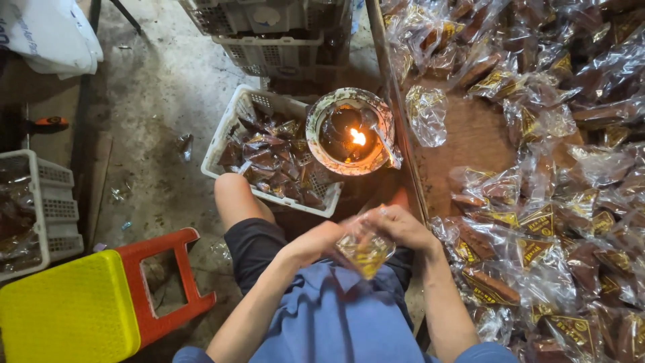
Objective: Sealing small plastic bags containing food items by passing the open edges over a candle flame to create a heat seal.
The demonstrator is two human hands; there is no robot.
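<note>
A person's left hand point(316, 243) and right hand point(402, 227) meet over the lap, fingers of both grasping one small clear packet point(364, 250) with a yellow label. Just beyond the packet burns an open flame in a round pot point(349, 131). Left of the pot sits a white basket point(236, 124) of wrapped sweets; right of it, a board point(470, 134) heaped with packets.

Bare concrete floor point(158, 87) lies open in the upper left of the frame. At lower left a yellow stool point(67, 316) and red stool point(168, 282) block the way. At centre a white basket point(232, 124) and a lit oil lamp point(351, 131) crowd the knee. Wrapped packets point(557, 222) cover the right, save one bare patch of wooden board point(474, 138).
</note>
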